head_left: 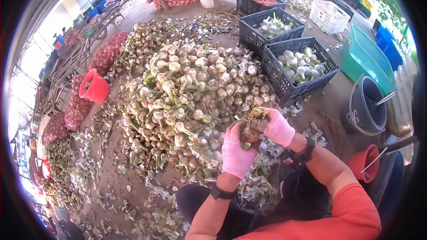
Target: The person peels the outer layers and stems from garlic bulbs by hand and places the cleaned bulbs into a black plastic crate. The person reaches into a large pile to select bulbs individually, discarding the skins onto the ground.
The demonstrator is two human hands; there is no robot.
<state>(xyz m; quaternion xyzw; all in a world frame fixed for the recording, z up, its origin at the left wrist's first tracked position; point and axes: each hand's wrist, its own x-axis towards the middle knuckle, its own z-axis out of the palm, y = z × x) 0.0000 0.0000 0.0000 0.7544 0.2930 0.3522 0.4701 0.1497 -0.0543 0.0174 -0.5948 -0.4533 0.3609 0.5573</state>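
Note:
In the head view, a soil-stained garlic bulb (pixel 250 136) is between my two hands, above the edge of a large garlic heap (pixel 195 89). My left hand (pixel 238 153), in a pale pink glove with dirty fingers, is closed around the bulb from below. Gloved the same way, my right hand (pixel 276 127) has its fingers closed on the bulb's upper side, where brown outer skin shows. Its fingertips are partly hidden. Stripped leaves and skins (pixel 260 180) lie on the ground beneath my hands.
Two black crates (pixel 289 93) (pixel 249 40) with cleaner white garlic stand beyond my right hand. A dark bucket (pixel 351 111), a red pail (pixel 358 162) and a green tub (pixel 360 55) are at the right. Red mesh sacks (pixel 75 111) and a red bucket (pixel 97 90) stand left.

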